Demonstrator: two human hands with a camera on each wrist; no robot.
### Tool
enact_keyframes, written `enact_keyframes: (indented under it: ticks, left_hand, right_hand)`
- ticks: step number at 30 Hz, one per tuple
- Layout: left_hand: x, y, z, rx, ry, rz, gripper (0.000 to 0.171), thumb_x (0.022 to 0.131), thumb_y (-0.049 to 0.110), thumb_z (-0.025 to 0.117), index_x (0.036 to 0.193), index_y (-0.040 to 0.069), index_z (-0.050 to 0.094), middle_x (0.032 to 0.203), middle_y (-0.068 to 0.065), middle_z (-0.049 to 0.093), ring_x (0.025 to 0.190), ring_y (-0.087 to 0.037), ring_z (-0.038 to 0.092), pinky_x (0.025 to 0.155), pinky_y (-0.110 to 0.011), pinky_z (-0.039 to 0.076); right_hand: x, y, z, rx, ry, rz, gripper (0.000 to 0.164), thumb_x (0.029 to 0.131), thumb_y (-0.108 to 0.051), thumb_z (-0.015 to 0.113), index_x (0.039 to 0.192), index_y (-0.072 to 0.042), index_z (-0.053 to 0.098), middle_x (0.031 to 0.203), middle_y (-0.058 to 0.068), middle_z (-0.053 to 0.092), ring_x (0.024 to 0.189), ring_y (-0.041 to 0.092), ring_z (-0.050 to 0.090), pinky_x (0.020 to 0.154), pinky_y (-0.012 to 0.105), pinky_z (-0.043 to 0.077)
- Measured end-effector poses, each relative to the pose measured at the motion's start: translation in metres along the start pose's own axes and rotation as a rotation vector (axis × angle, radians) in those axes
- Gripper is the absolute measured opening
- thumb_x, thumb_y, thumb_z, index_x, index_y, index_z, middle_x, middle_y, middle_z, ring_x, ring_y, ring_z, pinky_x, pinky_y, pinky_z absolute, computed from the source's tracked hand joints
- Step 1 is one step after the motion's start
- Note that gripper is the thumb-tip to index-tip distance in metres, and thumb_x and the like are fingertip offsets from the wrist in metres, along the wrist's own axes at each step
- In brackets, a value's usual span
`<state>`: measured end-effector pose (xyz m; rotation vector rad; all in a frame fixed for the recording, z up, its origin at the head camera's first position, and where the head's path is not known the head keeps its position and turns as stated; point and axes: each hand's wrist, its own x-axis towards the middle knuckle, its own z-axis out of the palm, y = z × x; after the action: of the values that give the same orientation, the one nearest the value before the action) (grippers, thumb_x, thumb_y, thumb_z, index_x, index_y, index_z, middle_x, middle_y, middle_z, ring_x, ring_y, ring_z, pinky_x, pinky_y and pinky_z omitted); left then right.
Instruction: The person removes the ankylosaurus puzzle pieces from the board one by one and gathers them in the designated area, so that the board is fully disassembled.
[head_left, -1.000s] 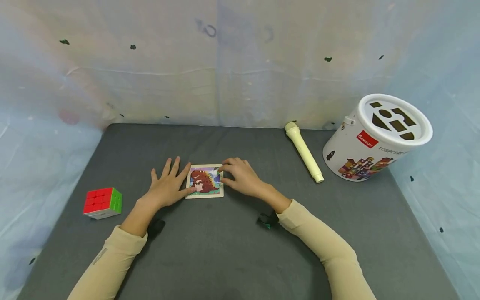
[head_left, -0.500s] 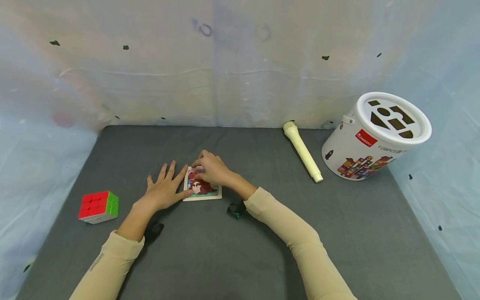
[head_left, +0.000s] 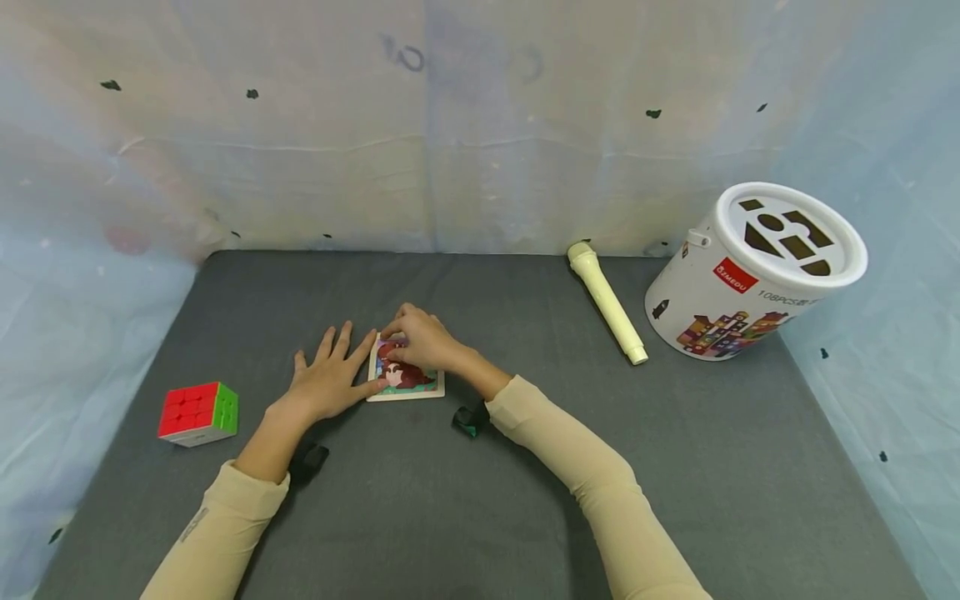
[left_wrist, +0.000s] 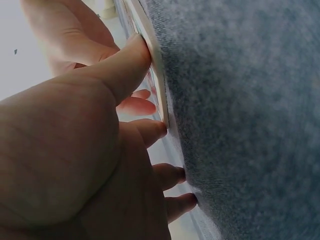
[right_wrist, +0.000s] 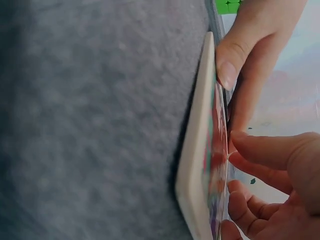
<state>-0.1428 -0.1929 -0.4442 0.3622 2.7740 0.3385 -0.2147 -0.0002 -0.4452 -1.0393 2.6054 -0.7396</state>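
A small square puzzle (head_left: 408, 381) with a pale frame and a red-brown dinosaur picture lies flat on the dark grey table. My left hand (head_left: 322, 385) spreads its straight fingers at the puzzle's left side. Its thumb (left_wrist: 131, 57) rests on the lower left part of the picture, and its index fingertip touches the frame's left edge. Over the upper part bends my right hand (head_left: 426, 340), thumb and index fingertips close together on the picture in the right wrist view. Whether they pinch a puzzle piece is hidden. The right hand covers much of the picture's top.
A cube puzzle (head_left: 198, 413) with red, green and white faces sits left of the left forearm. To the right lie a pale yellow toy microphone (head_left: 607, 303) and a white bucket (head_left: 723, 292) with shaped holes in its lid. Plastic sheeting (head_left: 480, 158) hangs behind the table.
My right hand has moved left from the puzzle's right edge onto its upper left part, then stayed nearly still. The left hand keeps its place on the puzzle; the view has shifted slightly.
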Motion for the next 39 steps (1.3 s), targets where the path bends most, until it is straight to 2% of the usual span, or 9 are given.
enact_keyframes:
  ticks: [6, 14, 27, 39]
  left_hand:
    - [0.0016, -0.0011, 0.0001, 0.005, 0.0, 0.004, 0.089, 0.096, 0.061, 0.053, 0.162, 0.013, 0.015, 0.163, -0.028, -0.001, 0.148, -0.05, -0.001, 0.101, -0.083, 0.005]
    - [-0.0011, -0.0023, 0.0041, -0.003, -0.006, 0.0, 0.09, 0.096, 0.061, 0.054, 0.161, 0.013, 0.016, 0.163, -0.028, 0.0, 0.148, -0.05, -0.001, 0.101, -0.083, 0.005]
    - [0.0009, 0.0, 0.001, -0.009, -0.005, 0.001, 0.09, 0.096, 0.062, 0.053, 0.161, 0.014, 0.015, 0.163, -0.028, 0.0, 0.148, -0.05, -0.002, 0.101, -0.082, 0.004]
    - [0.0006, 0.0003, -0.0001, -0.018, -0.014, -0.003, 0.09, 0.096, 0.062, 0.053, 0.161, 0.013, 0.015, 0.163, -0.028, -0.001, 0.147, -0.051, -0.001, 0.102, -0.082, 0.003]
  right_hand:
    - [-0.001, -0.0049, 0.0023, -0.004, 0.009, 0.019, 0.036, 0.091, -0.024, 0.076, 0.124, -0.011, 0.071, 0.114, 0.004, 0.056, 0.096, 0.015, 0.054, 0.081, 0.03, 0.04]
    - [-0.0027, -0.0077, 0.0088, 0.016, -0.028, 0.046, 0.042, 0.093, -0.024, 0.074, 0.132, -0.01, 0.064, 0.115, 0.005, 0.054, 0.093, 0.014, 0.052, 0.079, 0.027, 0.039]
    - [-0.0005, -0.0074, 0.0056, 0.008, -0.022, 0.063, 0.043, 0.093, -0.023, 0.075, 0.131, -0.009, 0.061, 0.12, 0.008, 0.053, 0.099, 0.017, 0.054, 0.086, 0.031, 0.043]
    - [-0.0003, -0.0081, 0.0052, 0.007, -0.034, 0.066, 0.045, 0.093, -0.023, 0.074, 0.133, -0.008, 0.06, 0.119, 0.006, 0.055, 0.098, 0.016, 0.056, 0.086, 0.03, 0.041]
